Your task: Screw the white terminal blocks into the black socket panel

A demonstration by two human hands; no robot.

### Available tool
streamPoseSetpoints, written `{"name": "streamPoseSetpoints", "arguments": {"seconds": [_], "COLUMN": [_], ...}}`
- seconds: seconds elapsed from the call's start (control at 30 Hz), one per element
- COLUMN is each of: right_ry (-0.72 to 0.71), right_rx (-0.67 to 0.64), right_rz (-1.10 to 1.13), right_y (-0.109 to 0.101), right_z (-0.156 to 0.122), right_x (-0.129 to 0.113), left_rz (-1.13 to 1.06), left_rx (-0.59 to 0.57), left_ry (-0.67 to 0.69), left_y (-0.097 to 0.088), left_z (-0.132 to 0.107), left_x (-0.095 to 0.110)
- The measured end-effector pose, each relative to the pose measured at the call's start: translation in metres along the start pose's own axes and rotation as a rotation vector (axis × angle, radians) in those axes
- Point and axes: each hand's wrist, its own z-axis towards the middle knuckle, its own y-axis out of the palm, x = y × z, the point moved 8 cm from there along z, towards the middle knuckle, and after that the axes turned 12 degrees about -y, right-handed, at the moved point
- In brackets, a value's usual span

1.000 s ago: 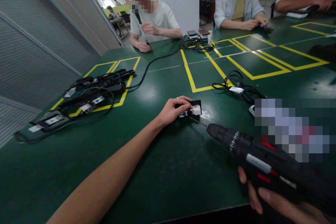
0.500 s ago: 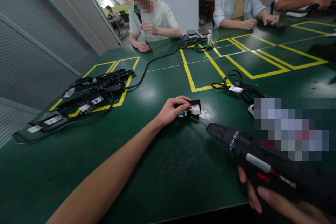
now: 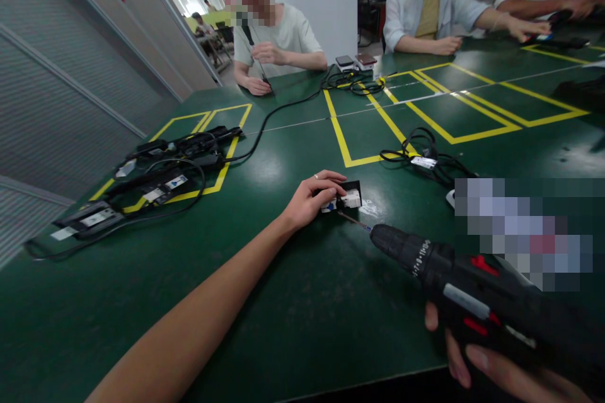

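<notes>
My left hand (image 3: pixel 314 199) is closed around a small white block with a black backing plate (image 3: pixel 351 199), resting it on the green table (image 3: pixel 283 302). A blue spot shows on the block near my thumb. In my right hand (image 3: pixel 491 362) is a black and red cordless drill (image 3: pixel 454 283), its grip wrapped by the fingers and partly out of sight. The drill's long thin bit (image 3: pixel 353 220) points left, its tip at the lower edge of the block. I cannot tell whether the tip touches it.
Black cables and adapters (image 3: pixel 174 164) lie on the left. A coiled cable (image 3: pixel 425 154) lies beyond the drill, near a blurred-out item (image 3: pixel 524 227). Across the table, one person (image 3: pixel 278 38) holds a screwdriver (image 3: pixel 248 31); another person (image 3: pixel 428 12) sits farther right.
The drill has shifted slightly, and its bit tip sits a little farther left and lower. The co-worker at the back right has reached out to the right. My left hand barely moves.
</notes>
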Motion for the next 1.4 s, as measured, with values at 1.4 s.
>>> {"name": "streamPoseSetpoints", "arguments": {"seconds": [1.4], "right_ry": [0.165], "right_rx": [0.549], "right_rz": [0.402], "right_y": [0.037], "right_z": [0.058], "right_x": [0.026], "left_rz": [1.066], "left_rx": [0.086], "left_ry": [0.403], "left_y": [0.014], "left_z": [-0.024], "left_x": [0.034]}}
